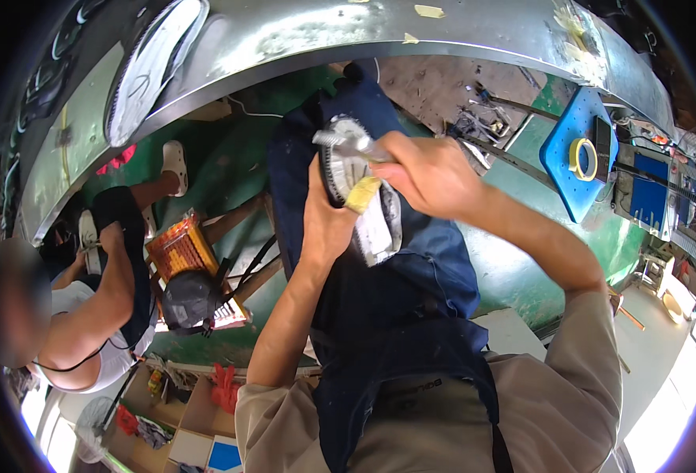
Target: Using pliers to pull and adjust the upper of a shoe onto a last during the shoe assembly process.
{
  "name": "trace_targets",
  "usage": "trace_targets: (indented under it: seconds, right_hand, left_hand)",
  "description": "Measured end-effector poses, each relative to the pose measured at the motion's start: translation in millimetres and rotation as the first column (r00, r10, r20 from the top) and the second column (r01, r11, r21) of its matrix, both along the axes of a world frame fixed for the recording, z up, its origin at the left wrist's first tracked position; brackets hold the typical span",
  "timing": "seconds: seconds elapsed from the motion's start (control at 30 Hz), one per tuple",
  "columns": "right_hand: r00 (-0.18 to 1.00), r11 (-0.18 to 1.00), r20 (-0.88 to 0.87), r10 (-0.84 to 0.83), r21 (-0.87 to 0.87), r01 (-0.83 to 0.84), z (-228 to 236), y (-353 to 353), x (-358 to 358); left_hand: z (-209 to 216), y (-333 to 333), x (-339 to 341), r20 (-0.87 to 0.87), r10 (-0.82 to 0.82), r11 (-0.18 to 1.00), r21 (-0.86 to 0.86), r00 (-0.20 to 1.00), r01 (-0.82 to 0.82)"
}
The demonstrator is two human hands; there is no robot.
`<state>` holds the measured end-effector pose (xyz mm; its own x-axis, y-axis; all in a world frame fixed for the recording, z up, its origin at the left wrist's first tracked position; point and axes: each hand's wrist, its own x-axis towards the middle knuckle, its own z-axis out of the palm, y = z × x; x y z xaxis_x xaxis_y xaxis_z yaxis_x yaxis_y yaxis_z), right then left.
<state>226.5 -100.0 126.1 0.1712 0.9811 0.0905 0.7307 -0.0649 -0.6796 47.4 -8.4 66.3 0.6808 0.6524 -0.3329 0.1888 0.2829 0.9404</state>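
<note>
In the head view, a shoe (353, 169), pale and ridged with a dark toothed edge, was held tilted above the lap, over a dark blue apron (399, 355). Its left side was gripped by the left hand (328, 217), whose fingers were mostly hidden behind it. A metal tool (340, 143) was clasped in the right hand (431, 173), its end lying across the shoe's upper part; whether the two touched could not be told. A yellow patch (362, 194) was seen by the left thumb, though what it was stuck to could not be made out. The thumb could be struck or nipped if the tool slipped, since it was placed close below. The shoe could be twisted aside, as no firm support was seen beneath it, and its pale surface could be scuffed by a badly angled tool. Farther off, another shoe (155, 71) was laid on a metal bench (285, 35), and a tape roll (573, 159) was set on a blue board (565, 193).
</note>
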Motion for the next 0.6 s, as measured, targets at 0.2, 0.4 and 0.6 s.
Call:
trace_targets:
  seconds: [0.2,0.4,0.6]
  right_hand:
    - [0.993,0.982,0.046,-0.106,-0.151,0.112,-7.5,14.1,-5.1]
    - [0.787,0.855,-0.417,-0.454,-0.452,0.253,-56.7,-69.9,-1.9]
    - [0.868,0.910,-0.330,-0.371,0.056,0.410,-150.1,-126.4,5.2]
  left_hand:
    - [-11.4,10.6,-13.7,-0.205,0.051,0.996,0.084,0.977,-0.034]
    - [-8.3,19.0,-6.9,0.144,0.161,0.967,-0.223,0.976,-0.127]
    - [10.1,24.3,-50.4,0.659,0.241,0.695,-0.630,0.712,0.347]
